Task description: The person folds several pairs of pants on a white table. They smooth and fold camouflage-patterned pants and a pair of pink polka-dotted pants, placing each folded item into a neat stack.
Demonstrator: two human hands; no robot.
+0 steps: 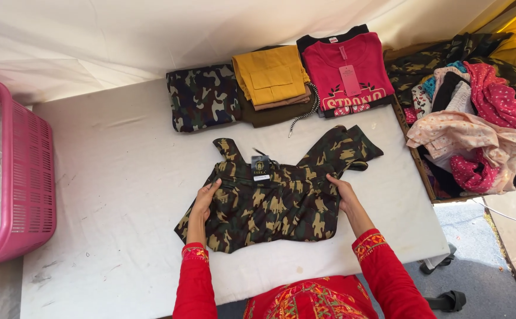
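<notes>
We see a camouflage garment (276,201) lying half-folded at the middle of the white table (116,195), a dark hang tag (261,168) on its upper edge. The left hand (206,199) grasps the cloth at its nine o'clock side, fingers curled over the fabric; the right hand (343,192) pinches the fold at three o'clock. Both sleeves are red with embroidered cuffs. At twelve o'clock from the garment sit a folded camouflage piece (202,97), a mustard stack (271,75) and a pink shirt (346,71). At two o'clock a box of mixed clothes (476,112) stands just beside the table. At nine o'clock, well apart, stands a pink basket (24,177).
</notes>
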